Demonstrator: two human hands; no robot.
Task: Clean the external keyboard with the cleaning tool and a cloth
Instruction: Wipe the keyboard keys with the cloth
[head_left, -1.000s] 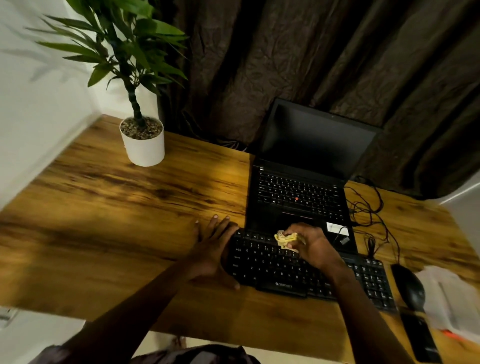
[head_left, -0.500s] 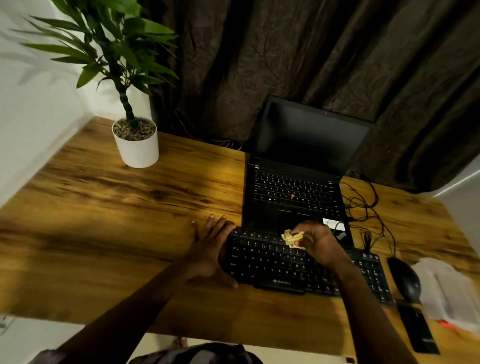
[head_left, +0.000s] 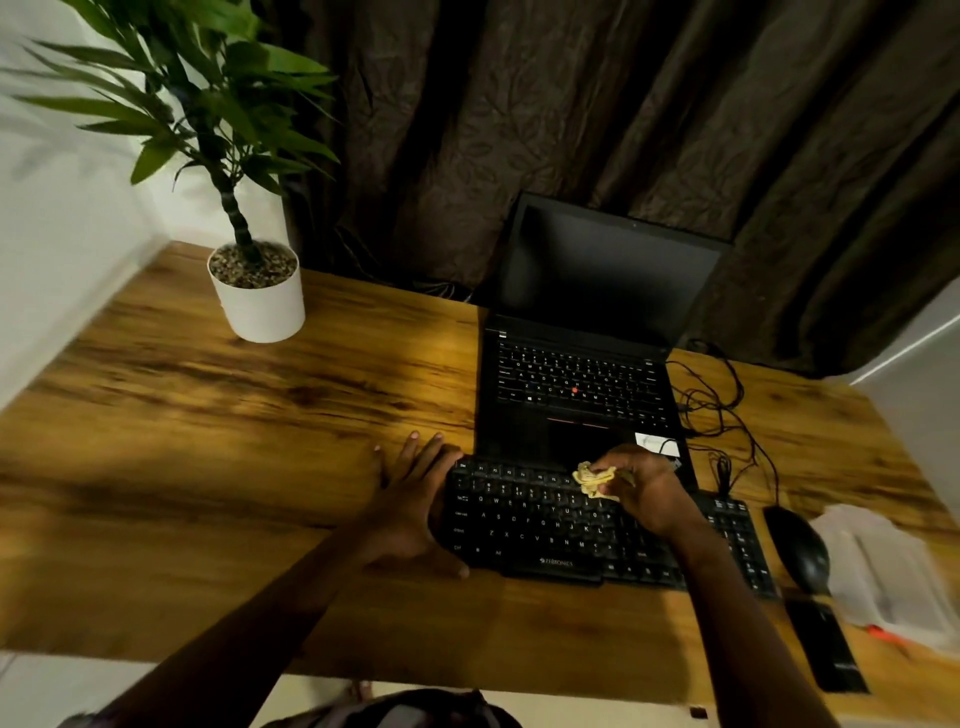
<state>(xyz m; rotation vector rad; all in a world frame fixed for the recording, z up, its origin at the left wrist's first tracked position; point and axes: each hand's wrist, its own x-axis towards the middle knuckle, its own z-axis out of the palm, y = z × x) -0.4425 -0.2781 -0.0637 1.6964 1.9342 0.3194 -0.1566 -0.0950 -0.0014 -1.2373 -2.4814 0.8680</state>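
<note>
Two hands help — left hand (head_left: 410, 501), fingers spread flat, should steady the keyboard (head_left: 540, 525) while right hand (head_left: 647, 493), pinching the cloth (head_left: 595, 480), rubs softly along each row.

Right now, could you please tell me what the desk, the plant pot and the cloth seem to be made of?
Desk: wood or wood-look laminate, streaky brown grain. Plant pot: smooth white, perhaps ceramic or plastic. Cloth: soft yellow fabric, crumpled in the right hand.
</note>
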